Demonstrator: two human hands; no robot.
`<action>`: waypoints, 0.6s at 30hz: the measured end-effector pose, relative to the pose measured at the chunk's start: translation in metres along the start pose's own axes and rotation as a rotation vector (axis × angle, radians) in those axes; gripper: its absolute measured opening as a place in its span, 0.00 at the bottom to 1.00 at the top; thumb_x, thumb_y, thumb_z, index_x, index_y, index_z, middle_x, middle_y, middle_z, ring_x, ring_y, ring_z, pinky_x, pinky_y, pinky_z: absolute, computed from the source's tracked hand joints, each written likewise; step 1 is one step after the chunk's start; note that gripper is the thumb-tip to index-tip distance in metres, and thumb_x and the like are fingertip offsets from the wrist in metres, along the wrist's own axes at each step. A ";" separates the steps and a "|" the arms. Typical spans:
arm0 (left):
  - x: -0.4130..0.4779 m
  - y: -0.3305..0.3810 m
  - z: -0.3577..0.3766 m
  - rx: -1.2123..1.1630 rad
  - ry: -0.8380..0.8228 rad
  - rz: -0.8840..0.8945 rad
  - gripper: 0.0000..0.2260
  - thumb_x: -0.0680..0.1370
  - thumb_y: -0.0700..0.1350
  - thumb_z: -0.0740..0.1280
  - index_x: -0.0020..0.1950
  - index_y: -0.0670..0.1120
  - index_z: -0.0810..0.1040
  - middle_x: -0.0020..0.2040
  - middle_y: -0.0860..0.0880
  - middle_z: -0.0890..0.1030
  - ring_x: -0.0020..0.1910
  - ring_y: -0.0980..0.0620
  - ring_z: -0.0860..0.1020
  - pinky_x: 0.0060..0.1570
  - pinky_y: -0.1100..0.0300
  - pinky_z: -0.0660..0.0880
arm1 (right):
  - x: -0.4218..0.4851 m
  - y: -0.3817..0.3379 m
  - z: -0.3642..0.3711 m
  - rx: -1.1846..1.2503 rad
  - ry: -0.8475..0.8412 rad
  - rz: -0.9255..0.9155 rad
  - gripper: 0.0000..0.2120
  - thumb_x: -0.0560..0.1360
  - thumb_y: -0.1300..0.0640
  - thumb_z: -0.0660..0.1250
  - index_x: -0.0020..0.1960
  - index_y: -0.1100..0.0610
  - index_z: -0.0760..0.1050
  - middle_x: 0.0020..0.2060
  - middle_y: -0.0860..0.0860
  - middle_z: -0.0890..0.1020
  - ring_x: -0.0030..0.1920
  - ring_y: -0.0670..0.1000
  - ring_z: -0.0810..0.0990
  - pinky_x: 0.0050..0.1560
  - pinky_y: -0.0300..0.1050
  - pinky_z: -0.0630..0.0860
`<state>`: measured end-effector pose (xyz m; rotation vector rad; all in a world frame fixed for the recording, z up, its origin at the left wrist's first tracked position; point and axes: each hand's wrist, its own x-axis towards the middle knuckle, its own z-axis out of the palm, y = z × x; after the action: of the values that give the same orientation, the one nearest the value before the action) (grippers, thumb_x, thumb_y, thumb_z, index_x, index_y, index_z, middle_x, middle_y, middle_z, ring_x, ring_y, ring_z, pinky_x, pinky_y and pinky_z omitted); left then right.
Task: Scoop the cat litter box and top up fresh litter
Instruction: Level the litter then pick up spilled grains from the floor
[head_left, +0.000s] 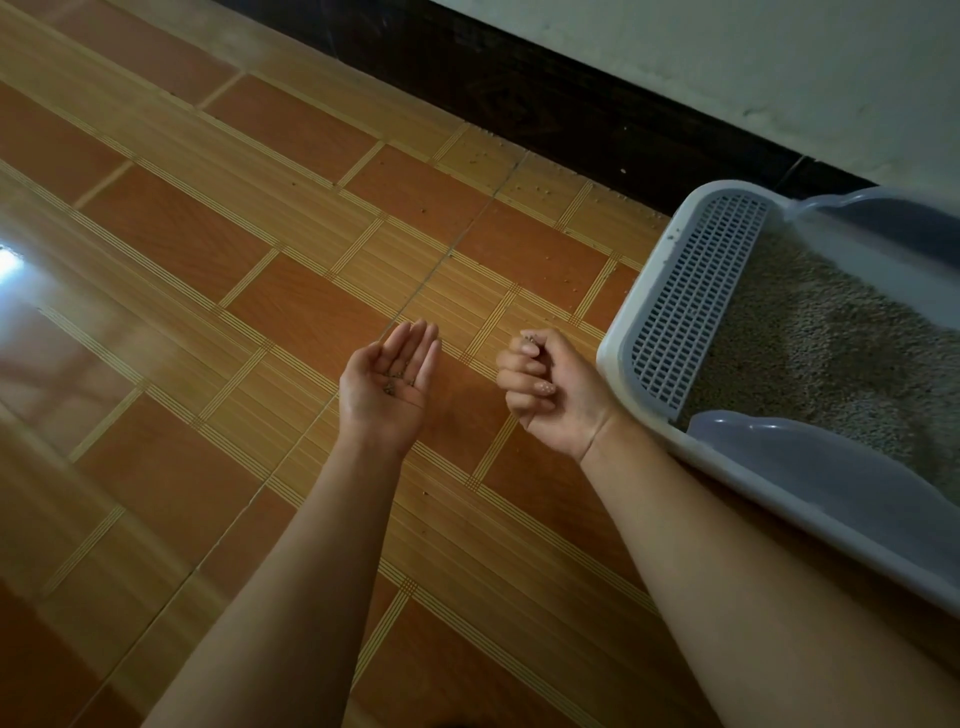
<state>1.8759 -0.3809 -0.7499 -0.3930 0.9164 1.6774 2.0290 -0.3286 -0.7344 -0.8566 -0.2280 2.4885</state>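
- From my feed, the left hand (387, 382) lies palm up over the tiled floor (208, 260), fingers straight and close together, gripping nothing.
- A few loose grains (400, 376) sit in the hollow of that palm.
- The right hand (545, 389) is just beside the left, apart from it, with its fingers curled in towards the palm.
- At its fingertips I see a pinch of grains (530, 340) held against the thumb, and a few specks cling to one curled finger lower down.
- The litter box (618, 332) stands on the floor to the right of both hands. Its rounded white corner is close beside the right hand but not touching it, while the left hand is farther off.
- Inside the near end of the box a slotted grate (696, 291) slopes down to the litter (810, 338), a grey-brown bed that fills the pan beyond it.
- Translucent bluish guards (810, 457) rise along the box's rim on the near side and the far side.
- The right forearm passes alongside the near edge of the box. I cannot tell whether it touches.
- Stray grains (545, 189) are scattered on the tiles ahead of the hands, mostly near the dark baseboard (519, 93) under the pale wall (727, 62).
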 end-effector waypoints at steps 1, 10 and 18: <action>0.000 0.000 0.000 0.001 -0.005 0.000 0.16 0.80 0.40 0.54 0.46 0.33 0.78 0.46 0.37 0.83 0.45 0.41 0.84 0.50 0.52 0.79 | 0.000 -0.001 0.002 0.008 -0.030 -0.004 0.17 0.76 0.60 0.52 0.28 0.55 0.65 0.21 0.46 0.64 0.17 0.42 0.61 0.15 0.32 0.57; -0.002 0.003 0.001 0.013 -0.017 0.010 0.17 0.80 0.39 0.54 0.43 0.33 0.79 0.46 0.36 0.83 0.45 0.41 0.83 0.51 0.51 0.78 | 0.002 -0.007 0.010 -0.081 -0.051 -0.061 0.13 0.72 0.62 0.52 0.30 0.58 0.68 0.26 0.50 0.69 0.23 0.44 0.66 0.19 0.33 0.60; -0.001 0.006 0.003 0.009 -0.016 0.023 0.16 0.80 0.40 0.54 0.47 0.33 0.78 0.47 0.37 0.83 0.47 0.41 0.83 0.50 0.51 0.79 | 0.006 -0.009 0.007 -0.093 0.123 -0.075 0.16 0.76 0.65 0.48 0.31 0.57 0.63 0.23 0.50 0.68 0.21 0.44 0.64 0.18 0.33 0.58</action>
<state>1.8715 -0.3798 -0.7457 -0.3638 0.9195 1.6944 2.0246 -0.3174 -0.7295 -1.0172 -0.3293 2.3617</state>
